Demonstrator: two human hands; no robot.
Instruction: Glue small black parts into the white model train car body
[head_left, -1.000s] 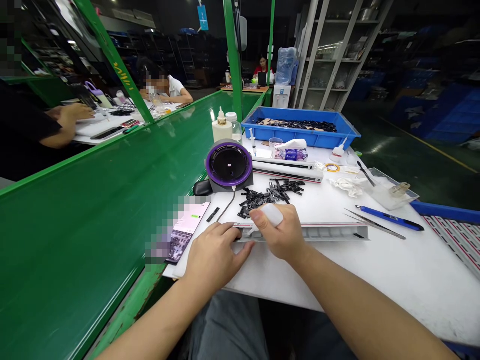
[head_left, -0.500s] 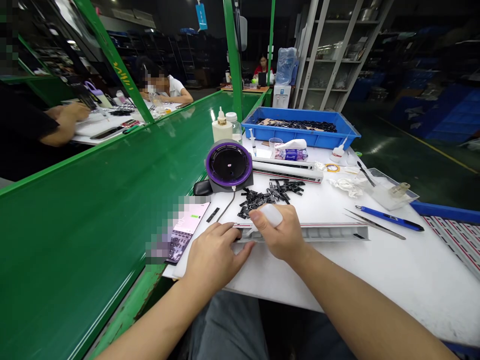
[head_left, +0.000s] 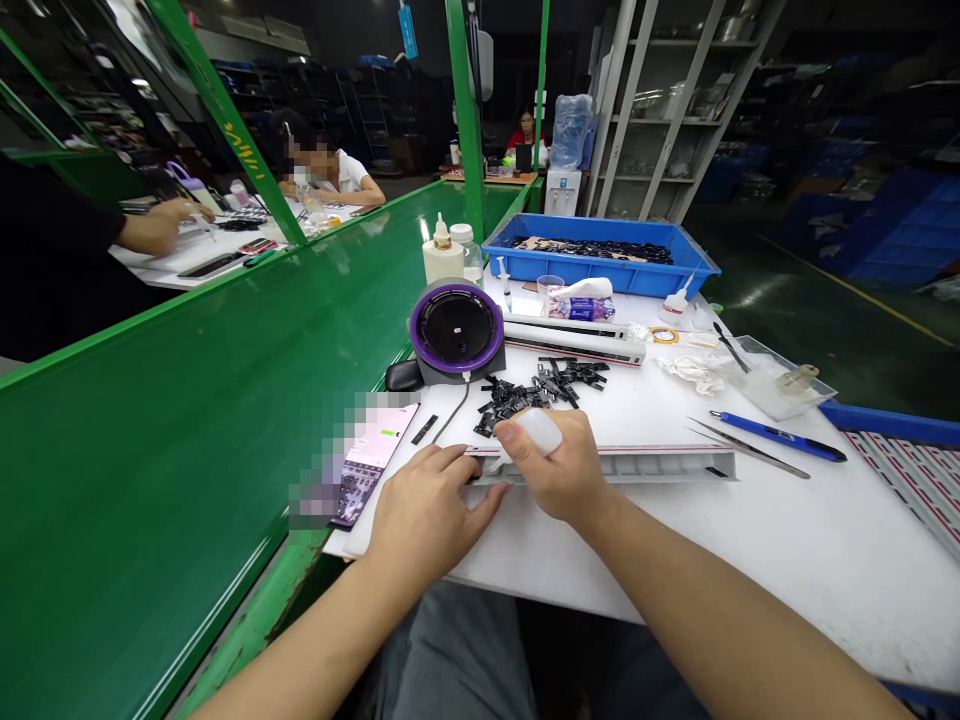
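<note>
My right hand [head_left: 566,465] is closed round a small white squeeze bottle [head_left: 541,432], tilted with its narrow tip pointing down and left into a long white plastic shell [head_left: 660,466]. That shell has a red line along its edge and lies open side toward me, ribs showing inside. My left hand [head_left: 431,505] grips the shell's left end, fingers over the far edge and thumb along the near side. The exact spot under the nozzle is partly hidden by my fingers. Just beyond the shell lies a heap of small black parts [head_left: 517,398].
Behind the heap are two more long white shells [head_left: 577,345] and a round purple-rimmed device [head_left: 457,328]. A phone [head_left: 367,470] lies left; tweezers [head_left: 757,450] and a blue pen [head_left: 780,436] lie right. A blue bin [head_left: 600,270] stands at the back. Co-workers sit beyond the green partition [head_left: 187,400].
My hands, the bottle and the shell hold almost the same position. The view has shifted very slightly. At far left, a co-worker's arm has moved.
</note>
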